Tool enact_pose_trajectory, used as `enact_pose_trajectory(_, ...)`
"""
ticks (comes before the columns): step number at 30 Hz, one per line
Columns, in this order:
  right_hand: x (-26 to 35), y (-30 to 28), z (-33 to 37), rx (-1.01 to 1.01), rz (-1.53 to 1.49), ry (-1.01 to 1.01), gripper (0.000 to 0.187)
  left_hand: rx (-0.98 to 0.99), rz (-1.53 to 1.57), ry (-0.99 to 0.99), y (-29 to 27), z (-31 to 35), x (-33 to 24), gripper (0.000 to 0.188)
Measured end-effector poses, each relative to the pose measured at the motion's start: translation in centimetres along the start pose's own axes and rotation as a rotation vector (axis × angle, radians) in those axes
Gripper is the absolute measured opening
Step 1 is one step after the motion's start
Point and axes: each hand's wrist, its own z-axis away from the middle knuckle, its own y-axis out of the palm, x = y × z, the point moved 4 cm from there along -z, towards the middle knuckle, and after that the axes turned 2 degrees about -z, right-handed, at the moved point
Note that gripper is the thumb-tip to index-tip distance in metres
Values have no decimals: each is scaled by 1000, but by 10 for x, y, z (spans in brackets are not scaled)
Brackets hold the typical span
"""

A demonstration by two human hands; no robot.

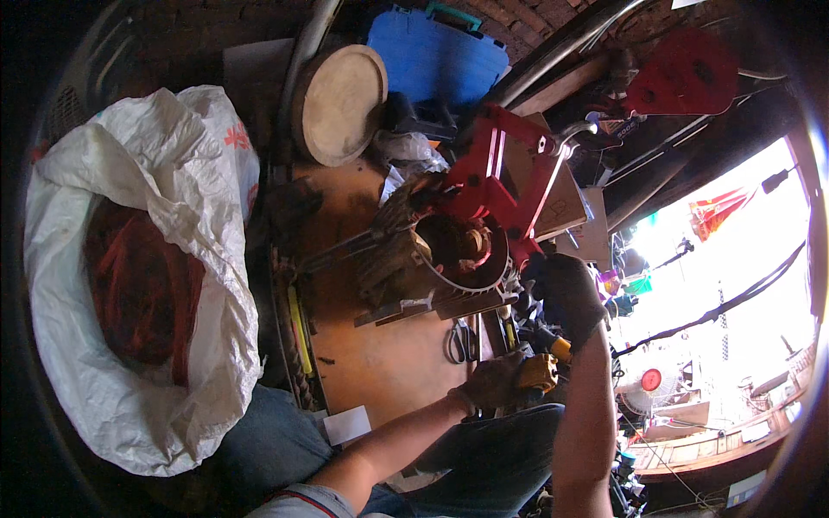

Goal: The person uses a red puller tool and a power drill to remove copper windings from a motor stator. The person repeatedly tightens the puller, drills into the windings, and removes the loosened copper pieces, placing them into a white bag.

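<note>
A motor stator housing (466, 281), a round metal shell with reddish-brown coils inside, lies at the middle of the brown work surface (406, 354). Red metal arms (492, 186) of a lever-like device reach over it. My right hand (566, 293), in a dark glove, is at the housing's right side by the lower end of the red arm. Its fingers curl in shadow, and what they grip is hidden. Lower down, my left hand (501, 382), also gloved, is closed around a yellow-and-dark object (538, 373) whose kind is unclear. Black-handled scissors (461, 342) lie left of it.
A large white woven sack (164, 414) holding reddish wire-like material stands at left. Behind the surface are a round pale board (343, 104) and a blue case (436, 52). A white card (347, 425) lies near my knee. A fan (648, 384) and bright opening are at right.
</note>
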Motion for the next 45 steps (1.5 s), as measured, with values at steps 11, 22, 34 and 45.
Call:
enact_pose_trajectory(11, -1, 13, -2, 0, 368, -74, 20, 1, -54, -36, 13, -1, 2, 103)
enact_pose_trajectory(22, 19, -22, 3, 117, 453, -81, 22, -2, 16, -24, -6, -6, -8, 102)
enact_pose_trajectory(34, 23, -30, 7, 59, 479, -175, 29, 101, -40, -92, -13, -5, -21, 100)
enact_pose_trajectory(45, 28, -34, 8, 90, 525, -148, 24, 28, -57, -19, -11, -5, -12, 99)
